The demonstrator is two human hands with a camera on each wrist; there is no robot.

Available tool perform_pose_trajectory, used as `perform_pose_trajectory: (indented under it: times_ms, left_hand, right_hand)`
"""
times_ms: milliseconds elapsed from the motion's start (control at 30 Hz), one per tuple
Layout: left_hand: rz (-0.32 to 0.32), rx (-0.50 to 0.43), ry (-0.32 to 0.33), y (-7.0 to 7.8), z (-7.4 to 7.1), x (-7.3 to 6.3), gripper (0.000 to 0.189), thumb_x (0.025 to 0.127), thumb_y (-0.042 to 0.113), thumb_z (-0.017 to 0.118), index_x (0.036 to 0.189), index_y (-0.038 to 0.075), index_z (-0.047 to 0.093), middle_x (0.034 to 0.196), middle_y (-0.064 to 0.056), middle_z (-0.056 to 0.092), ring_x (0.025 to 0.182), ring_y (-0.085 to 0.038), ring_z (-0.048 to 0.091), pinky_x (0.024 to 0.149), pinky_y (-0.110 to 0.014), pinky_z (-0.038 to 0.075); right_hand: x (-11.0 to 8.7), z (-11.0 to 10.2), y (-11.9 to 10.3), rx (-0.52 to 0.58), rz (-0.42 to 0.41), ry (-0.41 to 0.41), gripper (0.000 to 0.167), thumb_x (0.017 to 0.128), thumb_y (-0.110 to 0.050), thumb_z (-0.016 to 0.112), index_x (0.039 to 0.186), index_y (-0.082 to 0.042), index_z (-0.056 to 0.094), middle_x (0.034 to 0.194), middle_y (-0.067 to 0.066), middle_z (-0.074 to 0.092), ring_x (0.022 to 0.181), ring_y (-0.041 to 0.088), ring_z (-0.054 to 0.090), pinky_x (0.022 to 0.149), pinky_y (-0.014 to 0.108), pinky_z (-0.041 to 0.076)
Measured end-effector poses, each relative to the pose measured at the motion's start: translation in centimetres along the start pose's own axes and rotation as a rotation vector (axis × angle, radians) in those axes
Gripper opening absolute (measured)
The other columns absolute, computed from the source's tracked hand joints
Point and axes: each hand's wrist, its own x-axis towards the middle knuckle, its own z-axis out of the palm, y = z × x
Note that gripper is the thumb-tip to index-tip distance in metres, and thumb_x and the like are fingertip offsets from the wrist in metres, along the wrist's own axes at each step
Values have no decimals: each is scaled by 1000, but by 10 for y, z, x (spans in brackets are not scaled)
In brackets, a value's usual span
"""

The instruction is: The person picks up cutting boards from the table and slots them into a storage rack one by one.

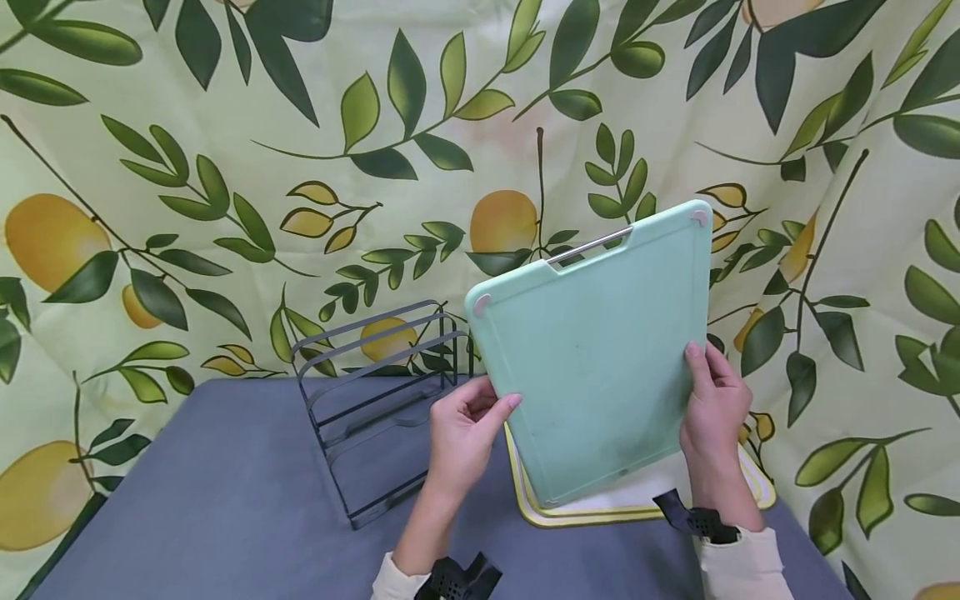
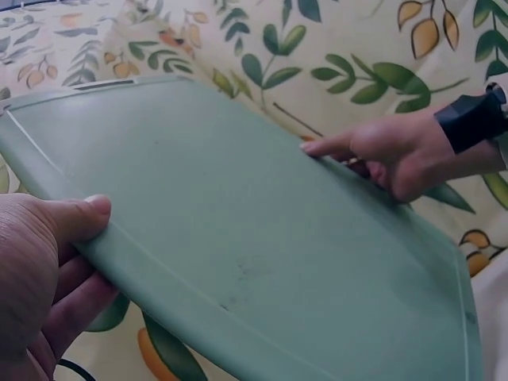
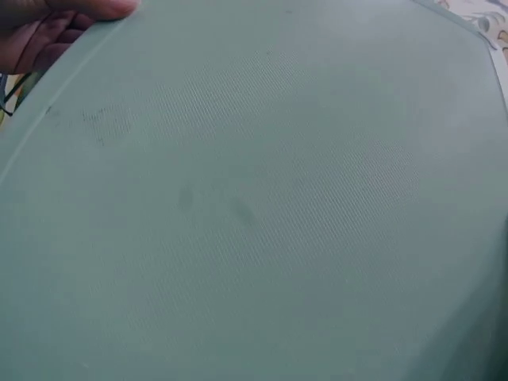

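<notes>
A mint-green cutting board (image 1: 592,367) with a metal bar handle in its top edge is held up, tilted, between both hands. My left hand (image 1: 465,433) grips its left edge, the thumb lying on the near face; the left wrist view shows the fingers (image 2: 79,305) behind the board. On the opposite edge, my right hand (image 1: 714,408) pinches the board with the thumb in front. Dark scuffs mark the board's face in both wrist views. Beneath it, white boards with yellow rims (image 1: 607,518) lie stacked on the table, partly hidden by the green board.
To the left of the hands stands a dark metal wire rack (image 1: 382,408) with several upright loops. A grey-blue cloth covers the table (image 1: 217,492). Behind it hangs a curtain (image 1: 262,192) printed with leaves and fruit.
</notes>
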Motion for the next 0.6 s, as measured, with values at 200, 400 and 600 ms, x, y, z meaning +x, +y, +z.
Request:
perform_pose_trajectory:
  times_ms: [200,400,600]
  left_hand:
    - [20,52,-6,1,-1,-1,22,88,13,79,109,6,76,92,-14,77,80,-11,73,73,-25,60]
    - [31,69,-15,2,1,-1,24,89,13,78,112,6,76,93,-13,77,81,-11,72,72,-25,60]
    - [47,65,-19,2,5,-1,24,89,11,78,112,3,75,92,-15,77,78,-10,71,69,-24,59]
  right_hand:
    - [-8,-11,5,-5,-22,-59,45,95,-19,72,137,-6,63,118,-9,71,115,6,61,88,14,47]
    - [-14,-22,8,-2,-72,-74,46,95,-17,70,138,-4,61,117,-8,70,112,6,63,88,15,47]
    - [-14,-29,11,23,-73,-66,37,95,-14,70,130,-3,67,108,-5,71,103,8,64,86,17,48]
